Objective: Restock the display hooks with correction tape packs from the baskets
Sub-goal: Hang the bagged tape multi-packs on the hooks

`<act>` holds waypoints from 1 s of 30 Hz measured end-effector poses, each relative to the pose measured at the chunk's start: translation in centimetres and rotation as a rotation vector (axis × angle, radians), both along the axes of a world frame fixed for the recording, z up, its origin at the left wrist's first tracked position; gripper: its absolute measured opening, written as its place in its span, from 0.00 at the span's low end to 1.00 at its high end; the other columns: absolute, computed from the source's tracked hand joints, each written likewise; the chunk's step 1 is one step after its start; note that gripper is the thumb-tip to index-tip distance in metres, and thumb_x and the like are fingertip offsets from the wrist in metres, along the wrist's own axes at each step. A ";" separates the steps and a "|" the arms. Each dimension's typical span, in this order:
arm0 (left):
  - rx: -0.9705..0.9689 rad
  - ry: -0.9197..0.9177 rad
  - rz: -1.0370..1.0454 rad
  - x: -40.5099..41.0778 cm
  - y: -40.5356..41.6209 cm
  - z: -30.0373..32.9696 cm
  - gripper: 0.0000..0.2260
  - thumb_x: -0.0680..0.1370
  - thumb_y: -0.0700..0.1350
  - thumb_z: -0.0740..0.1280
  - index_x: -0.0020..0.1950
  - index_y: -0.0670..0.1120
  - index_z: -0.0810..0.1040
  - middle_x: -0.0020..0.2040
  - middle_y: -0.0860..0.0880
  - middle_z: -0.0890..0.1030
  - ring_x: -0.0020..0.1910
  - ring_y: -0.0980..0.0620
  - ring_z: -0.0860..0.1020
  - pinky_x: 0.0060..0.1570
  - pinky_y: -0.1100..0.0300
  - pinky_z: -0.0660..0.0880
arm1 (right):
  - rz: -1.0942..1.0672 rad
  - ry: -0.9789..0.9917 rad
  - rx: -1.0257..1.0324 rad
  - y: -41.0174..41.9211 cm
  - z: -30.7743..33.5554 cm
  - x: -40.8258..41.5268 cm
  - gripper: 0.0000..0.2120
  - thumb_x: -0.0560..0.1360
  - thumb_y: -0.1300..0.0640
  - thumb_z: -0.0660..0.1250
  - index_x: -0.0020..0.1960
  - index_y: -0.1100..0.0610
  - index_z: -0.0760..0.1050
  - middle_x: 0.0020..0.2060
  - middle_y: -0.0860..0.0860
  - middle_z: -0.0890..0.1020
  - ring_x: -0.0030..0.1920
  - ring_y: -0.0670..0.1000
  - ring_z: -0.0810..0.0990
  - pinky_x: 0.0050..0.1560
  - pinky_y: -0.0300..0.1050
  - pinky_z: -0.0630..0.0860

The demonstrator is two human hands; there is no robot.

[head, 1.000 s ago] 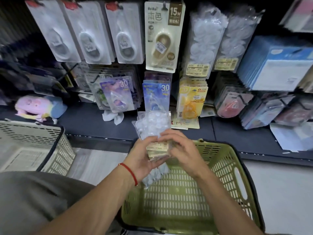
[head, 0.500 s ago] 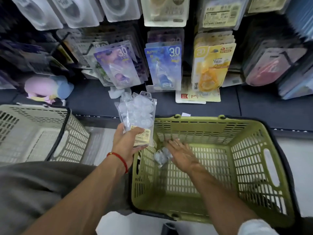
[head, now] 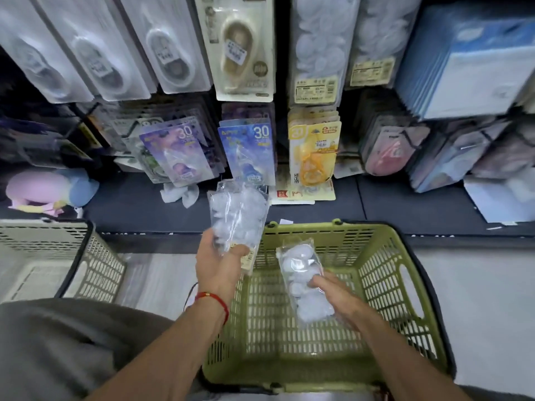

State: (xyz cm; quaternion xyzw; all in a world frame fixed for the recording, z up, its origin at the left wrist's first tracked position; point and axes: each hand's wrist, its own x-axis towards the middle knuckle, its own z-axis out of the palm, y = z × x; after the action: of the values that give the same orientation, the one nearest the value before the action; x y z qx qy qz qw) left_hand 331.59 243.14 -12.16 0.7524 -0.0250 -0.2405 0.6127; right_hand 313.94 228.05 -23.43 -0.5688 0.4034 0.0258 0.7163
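Where half a second back the right hand groped low inside the green basket, now lifts a clear pack pinched at five o'clock; left hand grips the stack at centre. Ready for hanging.

Hanging packs crowd the shelf; green basket lies open.

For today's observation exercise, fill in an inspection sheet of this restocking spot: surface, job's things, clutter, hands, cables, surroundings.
Surface: dark shelf ledge below the hooks.
Job's things: clear packs in the left hand; single clear pack over the green basket.
Clutter: white scrap, pastel plush toy on the ledge.
Hands: left hand grips packs; right hand holds the single pack.
Cables: nothing seen.
Surroundings: beige basket at left; hung tape packs above.
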 end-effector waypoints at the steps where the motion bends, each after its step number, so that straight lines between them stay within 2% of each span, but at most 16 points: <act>1: -0.022 -0.028 -0.016 -0.4 -0.3 0.5 0.19 0.74 0.33 0.75 0.59 0.50 0.77 0.57 0.47 0.84 0.54 0.44 0.85 0.40 0.57 0.84 | -0.069 -0.042 -0.026 -0.2 1.6 -0.2 0.27 0.62 0.44 0.71 0.62 0.38 0.82 0.56 0.45 0.88 0.58 0.54 0.86 0.51 0.50 0.81; 4: -0.137 -0.049 -0.078 -2.1 -1.7 2.4 0.19 0.74 0.32 0.75 0.57 0.53 0.78 0.53 0.52 0.86 0.51 0.52 0.85 0.41 0.63 0.78 | -0.226 -0.207 -0.151 -1.1 7.0 0.4 0.22 0.67 0.50 0.68 0.61 0.40 0.78 0.57 0.51 0.87 0.56 0.55 0.86 0.54 0.55 0.84; 5: -0.178 -0.038 -0.110 -2.8 -2.2 3.0 0.20 0.75 0.33 0.75 0.57 0.55 0.78 0.52 0.55 0.87 0.48 0.58 0.85 0.40 0.65 0.78 | -0.250 -0.247 -0.211 -1.4 9.1 0.7 0.19 0.70 0.51 0.65 0.61 0.40 0.75 0.56 0.53 0.86 0.52 0.51 0.87 0.51 0.52 0.84; 7: -0.269 0.000 -0.172 -4.5 -3.4 4.2 0.20 0.76 0.33 0.75 0.56 0.57 0.77 0.50 0.61 0.86 0.43 0.67 0.84 0.35 0.71 0.78 | -0.262 -0.294 -0.356 -1.9 12.9 1.5 0.16 0.73 0.46 0.62 0.60 0.35 0.67 0.52 0.47 0.82 0.42 0.39 0.82 0.43 0.40 0.79; 8: -0.321 0.044 -0.197 -5.3 -4.0 4.7 0.19 0.77 0.34 0.74 0.58 0.57 0.77 0.52 0.59 0.86 0.45 0.66 0.84 0.38 0.69 0.80 | -0.256 -0.320 -0.406 -2.1 14.5 1.8 0.16 0.73 0.41 0.62 0.60 0.31 0.65 0.54 0.42 0.81 0.42 0.36 0.81 0.45 0.39 0.78; 9: -0.375 0.104 -0.226 -6.1 -4.6 5.1 0.18 0.78 0.36 0.74 0.60 0.56 0.77 0.57 0.55 0.85 0.51 0.61 0.85 0.45 0.61 0.84 | -0.248 -0.344 -0.432 -2.4 15.9 2.0 0.17 0.73 0.35 0.62 0.60 0.29 0.64 0.56 0.37 0.80 0.49 0.34 0.80 0.53 0.39 0.79; 11: -0.509 0.258 -0.272 -7.2 -5.6 6.6 0.18 0.79 0.39 0.74 0.66 0.51 0.75 0.65 0.48 0.81 0.60 0.44 0.85 0.54 0.40 0.85 | -0.234 -0.360 -0.462 -2.9 18.5 1.9 0.21 0.72 0.30 0.61 0.64 0.29 0.65 0.64 0.38 0.78 0.65 0.43 0.78 0.70 0.52 0.74; 13: -0.634 0.381 -0.303 -7.3 -6.4 8.1 0.26 0.79 0.42 0.74 0.74 0.52 0.70 0.71 0.46 0.77 0.60 0.41 0.85 0.52 0.36 0.84 | -0.197 -0.336 -0.536 -3.9 21.1 1.5 0.23 0.72 0.32 0.59 0.67 0.30 0.65 0.68 0.44 0.76 0.71 0.52 0.74 0.73 0.62 0.69; 15: -0.682 0.442 -0.341 -6.9 -7.1 9.8 0.36 0.76 0.45 0.75 0.80 0.60 0.62 0.78 0.46 0.72 0.66 0.38 0.82 0.55 0.34 0.83 | -0.141 -0.325 -0.631 -5.1 23.7 1.0 0.22 0.74 0.38 0.61 0.67 0.27 0.64 0.66 0.44 0.77 0.67 0.47 0.77 0.70 0.58 0.74; 17: -0.715 0.425 -0.401 -6.5 -7.8 11.7 0.36 0.74 0.47 0.76 0.77 0.62 0.64 0.77 0.52 0.74 0.67 0.41 0.81 0.55 0.36 0.83 | -0.087 -0.299 -0.783 -6.2 25.9 0.6 0.25 0.78 0.44 0.67 0.69 0.28 0.59 0.61 0.41 0.77 0.58 0.38 0.80 0.61 0.46 0.77; 19: -0.727 0.354 -0.468 -5.9 -8.8 13.3 0.27 0.71 0.46 0.77 0.64 0.61 0.70 0.60 0.64 0.84 0.55 0.50 0.88 0.46 0.44 0.85 | -0.099 -0.274 -0.848 -7.4 27.4 0.3 0.31 0.80 0.45 0.71 0.75 0.34 0.56 0.58 0.42 0.78 0.56 0.40 0.81 0.56 0.43 0.77; 21: -0.724 0.264 -0.528 -5.1 -9.6 14.7 0.24 0.69 0.46 0.79 0.55 0.67 0.73 0.46 0.70 0.85 0.50 0.49 0.89 0.42 0.48 0.85 | -0.172 -0.315 -0.797 -8.2 28.8 0.2 0.30 0.77 0.45 0.75 0.73 0.41 0.63 0.57 0.46 0.81 0.54 0.45 0.84 0.55 0.46 0.81; 23: -0.719 0.200 -0.589 -3.7 -10.5 16.0 0.27 0.68 0.48 0.82 0.59 0.69 0.76 0.55 0.67 0.85 0.55 0.42 0.88 0.45 0.46 0.85 | -0.241 -0.410 -0.743 -9.0 29.8 0.1 0.22 0.76 0.50 0.78 0.65 0.42 0.73 0.56 0.47 0.86 0.52 0.46 0.87 0.53 0.50 0.85; 26: -0.691 0.119 -0.613 -1.3 -11.3 18.2 0.45 0.66 0.49 0.85 0.74 0.71 0.65 0.69 0.62 0.75 0.57 0.42 0.87 0.51 0.43 0.85 | -0.320 -0.509 -0.753 -10.1 31.5 0.4 0.15 0.78 0.51 0.75 0.54 0.33 0.75 0.50 0.47 0.89 0.47 0.50 0.89 0.44 0.52 0.86; 28: -0.695 0.025 -0.611 0.2 -11.8 19.3 0.37 0.69 0.46 0.82 0.70 0.73 0.71 0.71 0.54 0.78 0.57 0.42 0.87 0.51 0.42 0.85 | -0.399 -0.542 -0.760 -11.1 32.2 0.7 0.10 0.81 0.49 0.72 0.55 0.35 0.75 0.49 0.49 0.89 0.45 0.55 0.89 0.43 0.59 0.86; 30: -0.700 -0.068 -0.591 1.1 -11.9 19.8 0.28 0.73 0.43 0.78 0.65 0.69 0.77 0.66 0.52 0.83 0.57 0.42 0.87 0.49 0.43 0.86 | -0.471 -0.548 -0.786 -11.9 32.9 1.1 0.08 0.81 0.48 0.70 0.57 0.37 0.75 0.48 0.50 0.89 0.46 0.58 0.89 0.49 0.65 0.85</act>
State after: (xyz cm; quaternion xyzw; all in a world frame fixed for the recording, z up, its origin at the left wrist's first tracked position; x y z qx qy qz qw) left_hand 332.74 231.23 7.63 0.4683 -0.3382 -0.3573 0.7339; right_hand 315.08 216.11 9.42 -0.6741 0.2973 -0.4382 0.5149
